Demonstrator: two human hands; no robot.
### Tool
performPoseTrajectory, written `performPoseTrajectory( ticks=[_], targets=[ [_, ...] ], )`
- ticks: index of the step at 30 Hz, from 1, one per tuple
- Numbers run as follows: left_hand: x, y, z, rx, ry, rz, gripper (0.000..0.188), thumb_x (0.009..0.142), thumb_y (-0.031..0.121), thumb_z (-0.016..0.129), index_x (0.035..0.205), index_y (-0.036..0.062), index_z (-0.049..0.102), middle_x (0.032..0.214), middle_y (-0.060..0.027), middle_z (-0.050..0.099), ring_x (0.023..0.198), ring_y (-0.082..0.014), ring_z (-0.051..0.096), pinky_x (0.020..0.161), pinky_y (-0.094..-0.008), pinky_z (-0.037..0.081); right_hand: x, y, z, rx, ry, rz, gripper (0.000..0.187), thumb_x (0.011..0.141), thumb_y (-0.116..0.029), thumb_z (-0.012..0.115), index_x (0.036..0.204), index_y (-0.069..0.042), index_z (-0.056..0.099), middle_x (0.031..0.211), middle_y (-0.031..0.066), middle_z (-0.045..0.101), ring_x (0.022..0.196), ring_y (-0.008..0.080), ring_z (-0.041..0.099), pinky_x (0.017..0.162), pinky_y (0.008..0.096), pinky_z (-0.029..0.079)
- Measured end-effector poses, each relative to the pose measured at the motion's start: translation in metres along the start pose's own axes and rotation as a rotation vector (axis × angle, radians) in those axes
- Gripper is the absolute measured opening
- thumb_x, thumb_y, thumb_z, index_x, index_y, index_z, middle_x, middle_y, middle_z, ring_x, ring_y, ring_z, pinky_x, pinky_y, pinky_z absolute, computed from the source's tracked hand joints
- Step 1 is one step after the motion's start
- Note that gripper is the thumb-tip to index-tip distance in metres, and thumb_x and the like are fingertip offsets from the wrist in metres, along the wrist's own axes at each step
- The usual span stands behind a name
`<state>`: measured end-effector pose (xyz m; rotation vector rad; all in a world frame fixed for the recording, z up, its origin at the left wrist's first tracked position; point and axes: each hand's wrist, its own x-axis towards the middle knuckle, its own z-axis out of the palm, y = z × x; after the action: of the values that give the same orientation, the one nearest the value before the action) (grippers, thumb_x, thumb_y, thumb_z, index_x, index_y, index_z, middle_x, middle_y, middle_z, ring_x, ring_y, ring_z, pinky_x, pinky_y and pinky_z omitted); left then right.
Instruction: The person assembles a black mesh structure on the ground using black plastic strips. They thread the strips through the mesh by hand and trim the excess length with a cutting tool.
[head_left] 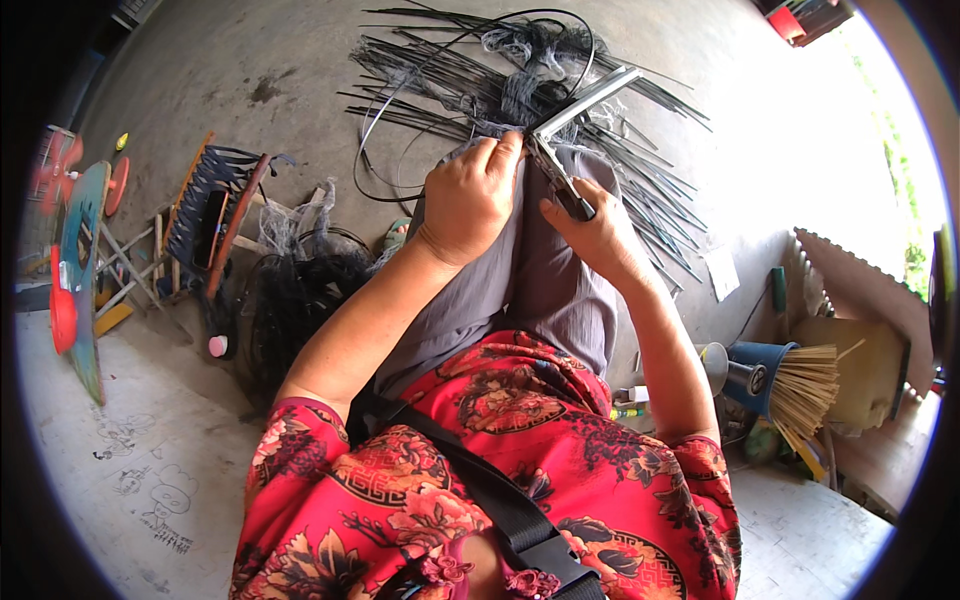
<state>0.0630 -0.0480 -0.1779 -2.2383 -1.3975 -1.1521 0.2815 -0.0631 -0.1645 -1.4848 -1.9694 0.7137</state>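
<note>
Above my knees, my right hand grips the dark lower end of a hinged silver metal tool, which is spread into a V shape; its exact kind is unclear. The tool's long channel-like arm points up and to the right. My left hand is closed, with thumb and forefinger pinched beside the hinge. Whatever its fingers hold is hidden. Beyond the tool, a bundle of thin black rods lies on the floor, tangled with pale netting. A black cord loops beside them.
Left of me, dark netting lies in a heap near a folding chair and a colourful ride-on toy. On the right are a blue bucket with thin wooden sticks, a yellowish container and a white paper.
</note>
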Motion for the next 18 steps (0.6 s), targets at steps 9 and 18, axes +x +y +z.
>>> performPoseTrajectory(
  ticks=[9, 18],
  targets=[
    [-0.008, 0.006, 0.023, 0.106, -0.019, -0.003, 0.023, 0.104, 0.015, 0.072, 0.125, 0.0053, 0.072, 0.094, -0.0084, 0.073, 0.072, -0.0277, 0.075, 0.061, -0.0391, 0.060, 0.020, 0.059, 0.044, -0.067, 0.172, 0.033, 0.031, 0.103, -0.034, 0.076, 0.095, -0.005, 0.069, 0.082, 0.0249, 0.069, 0.081, 0.0494, 0.070, 0.073, 0.0552, 0.055],
    [0.010, -0.015, 0.004, 0.084, 0.041, -0.023, 0.021, 0.103, 0.016, 0.078, 0.122, 0.0066, 0.076, 0.092, -0.0111, 0.077, 0.073, -0.0333, 0.076, 0.064, -0.0431, 0.060, 0.018, -0.041, -0.031, -0.165, -0.243, 0.230, 0.036, 0.103, -0.037, 0.072, 0.111, -0.003, 0.080, 0.091, 0.0248, 0.078, 0.089, 0.0458, 0.078, 0.086, 0.0544, 0.061]
  ],
)
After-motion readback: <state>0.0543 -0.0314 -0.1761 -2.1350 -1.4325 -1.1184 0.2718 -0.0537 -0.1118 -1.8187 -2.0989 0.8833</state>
